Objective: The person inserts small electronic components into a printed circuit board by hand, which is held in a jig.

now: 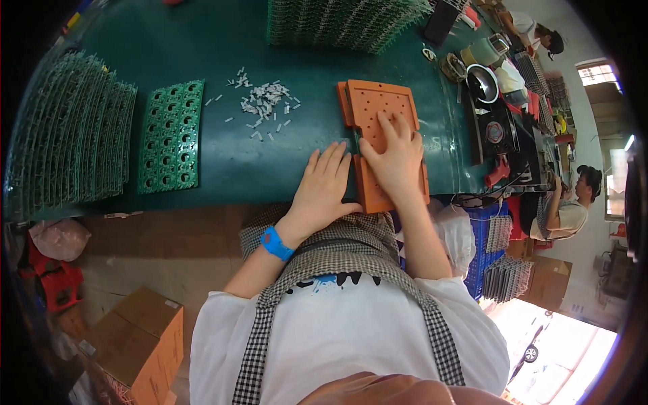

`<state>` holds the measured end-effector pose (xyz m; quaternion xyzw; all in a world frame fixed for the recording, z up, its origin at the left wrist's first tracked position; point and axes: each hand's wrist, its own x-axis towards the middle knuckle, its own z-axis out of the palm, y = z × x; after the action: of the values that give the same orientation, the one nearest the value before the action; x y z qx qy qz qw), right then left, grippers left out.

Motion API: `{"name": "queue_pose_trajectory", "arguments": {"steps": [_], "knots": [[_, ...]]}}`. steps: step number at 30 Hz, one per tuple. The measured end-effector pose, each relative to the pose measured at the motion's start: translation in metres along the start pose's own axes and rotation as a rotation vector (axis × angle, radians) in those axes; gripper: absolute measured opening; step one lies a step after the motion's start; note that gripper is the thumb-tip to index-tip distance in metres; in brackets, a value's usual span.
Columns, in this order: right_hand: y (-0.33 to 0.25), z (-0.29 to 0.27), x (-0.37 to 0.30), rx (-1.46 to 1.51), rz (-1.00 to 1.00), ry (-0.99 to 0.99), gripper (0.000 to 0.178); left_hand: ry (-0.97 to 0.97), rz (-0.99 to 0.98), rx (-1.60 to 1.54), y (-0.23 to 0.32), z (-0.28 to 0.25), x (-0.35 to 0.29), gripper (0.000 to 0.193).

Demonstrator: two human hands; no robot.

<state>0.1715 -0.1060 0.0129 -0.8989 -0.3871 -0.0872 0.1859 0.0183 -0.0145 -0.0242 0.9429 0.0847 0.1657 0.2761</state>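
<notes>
An orange plate with rows of small holes [372, 100] lies near the front edge of the green table, with a second orange layer showing under its left side. My right hand [397, 154] rests on top of it, fingers spread over the holes. Flat at the plate's left edge lies my left hand [322, 181], its thumb touching the plate's lower corner and its fingers stretched on the table. Neither hand grips anything. Left of them are a scattered pile of small white pieces [265, 101] and a panel of green circuit boards [170, 138].
Upright stacks of circuit boards stand at the left [71, 131] and at the far side [344, 23]. To the right are a metal bowl [481, 83] and a red-handled tool [497, 172]. A cardboard box [135, 337] sits on the floor. Two people are farther right.
</notes>
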Motion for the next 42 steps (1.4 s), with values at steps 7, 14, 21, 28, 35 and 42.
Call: {"name": "queue_pose_trajectory", "arguments": {"steps": [7, 14, 21, 28, 35, 42], "knots": [[-0.007, 0.003, -0.009, -0.087, -0.052, -0.021, 0.061, -0.007, -0.003, 0.041, -0.003, 0.000, -0.007, 0.096], [0.118, -0.004, 0.015, -0.112, 0.021, 0.085, 0.044, 0.009, 0.025, 0.044, -0.001, 0.000, 0.001, 0.098], [0.084, -0.015, 0.015, 0.525, 0.149, -0.091, 0.015, 0.058, -0.024, 0.047, 0.005, -0.028, -0.007, 0.087], [0.062, -0.129, 0.073, 0.977, 0.179, 0.073, 0.014, 0.578, -0.787, 0.702, -0.104, -0.111, -0.069, 0.058], [0.087, -0.097, 0.307, 1.213, 0.233, -0.058, 0.014, 0.483, -1.100, 0.721, -0.126, -0.128, -0.072, 0.083], [0.067, -0.055, 0.349, 1.182, 0.311, -0.163, 0.006, 0.566, -1.073, 0.632, -0.134, -0.141, -0.075, 0.083]]}}
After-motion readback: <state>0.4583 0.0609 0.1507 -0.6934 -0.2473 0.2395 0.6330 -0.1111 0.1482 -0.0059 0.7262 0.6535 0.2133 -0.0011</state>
